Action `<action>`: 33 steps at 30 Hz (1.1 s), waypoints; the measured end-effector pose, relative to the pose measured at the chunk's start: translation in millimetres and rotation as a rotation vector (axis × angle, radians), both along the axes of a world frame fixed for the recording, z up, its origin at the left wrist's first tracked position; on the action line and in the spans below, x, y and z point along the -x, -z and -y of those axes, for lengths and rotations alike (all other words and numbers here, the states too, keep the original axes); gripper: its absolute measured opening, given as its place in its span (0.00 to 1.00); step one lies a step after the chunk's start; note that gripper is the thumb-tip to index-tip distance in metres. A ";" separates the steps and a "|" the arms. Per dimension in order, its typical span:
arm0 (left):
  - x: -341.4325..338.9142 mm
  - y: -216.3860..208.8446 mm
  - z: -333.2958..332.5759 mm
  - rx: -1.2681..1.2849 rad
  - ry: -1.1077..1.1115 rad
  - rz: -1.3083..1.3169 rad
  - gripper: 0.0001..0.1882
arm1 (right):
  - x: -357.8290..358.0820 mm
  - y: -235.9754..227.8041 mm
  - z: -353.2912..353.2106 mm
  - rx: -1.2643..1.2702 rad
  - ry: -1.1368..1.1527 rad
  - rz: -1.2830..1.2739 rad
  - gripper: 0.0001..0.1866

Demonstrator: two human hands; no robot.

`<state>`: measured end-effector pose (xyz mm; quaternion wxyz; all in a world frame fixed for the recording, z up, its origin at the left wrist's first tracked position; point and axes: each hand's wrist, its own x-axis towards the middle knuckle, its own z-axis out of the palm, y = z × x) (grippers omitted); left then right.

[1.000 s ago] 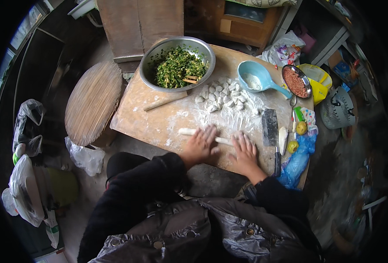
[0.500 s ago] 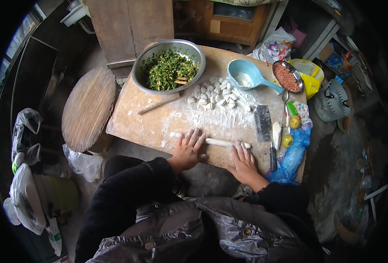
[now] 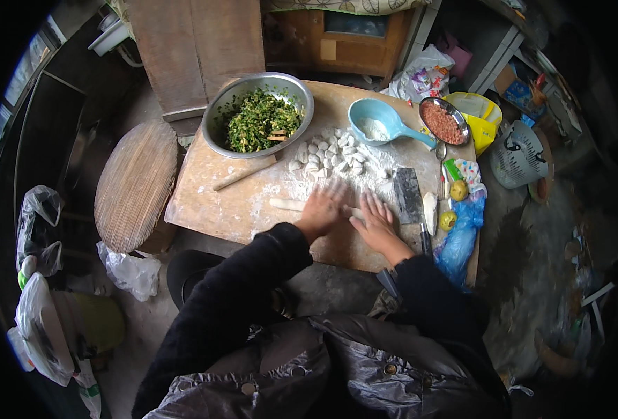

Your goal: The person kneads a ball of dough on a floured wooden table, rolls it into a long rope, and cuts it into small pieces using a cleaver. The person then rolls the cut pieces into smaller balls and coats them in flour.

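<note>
A thin dough rope (image 3: 287,204) lies across the floured wooden board (image 3: 200,206), mostly covered by my hands. My left hand (image 3: 324,209) rests flat on it, fingers stretched forward and a little blurred. Close beside it, my right hand (image 3: 376,227) lies over the rope's right part with its fingers spread. Just beyond my fingertips are several small floured dough pieces (image 3: 333,153). A cleaver (image 3: 408,195) lies to the right of my right hand, its dark handle toward me. To the left of the dough pieces sits a wooden rolling pin (image 3: 244,173).
A steel bowl of chopped green filling (image 3: 206,129) stands at the far left. A blue ladle with flour (image 3: 399,128) and a plate of minced meat (image 3: 422,105) are at the far right. Potatoes (image 3: 458,190) and a blue plastic bag (image 3: 460,241) line the right edge.
Both hands have slid forward, away from me, over the dough rope and come closer together. The rope has rolled forward with them. The view has shifted slightly.
</note>
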<state>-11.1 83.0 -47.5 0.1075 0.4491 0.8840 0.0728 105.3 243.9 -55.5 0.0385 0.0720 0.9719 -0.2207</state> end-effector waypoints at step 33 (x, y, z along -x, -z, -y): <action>-97.9 25.9 -75.1 -0.168 0.193 -0.103 0.51 | -100.5 -23.1 -60.7 0.156 0.413 -0.413 0.34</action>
